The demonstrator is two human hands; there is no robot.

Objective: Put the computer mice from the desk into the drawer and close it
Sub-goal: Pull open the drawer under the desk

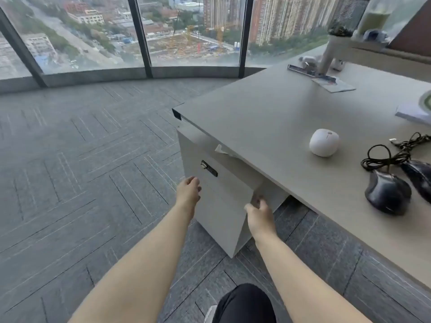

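The person is reaching both hands to the drawer unit [224, 206] under the desk [268, 117]. The left hand [189, 190] is curled loosely against the front's left edge, holding nothing; the right hand [258, 210] is hooking its fingers on the right edge. Whether the drawer is opening is unclear. Advised: pull evenly with both hands, straight outward.

Three mice are lying on the desktop: a white mouse [324, 142] and two black corded mice [388, 192] [418, 177], cable [387, 155] coiled. Grey carpet [81, 159] and a curved window [186, 31] are bounding the room.
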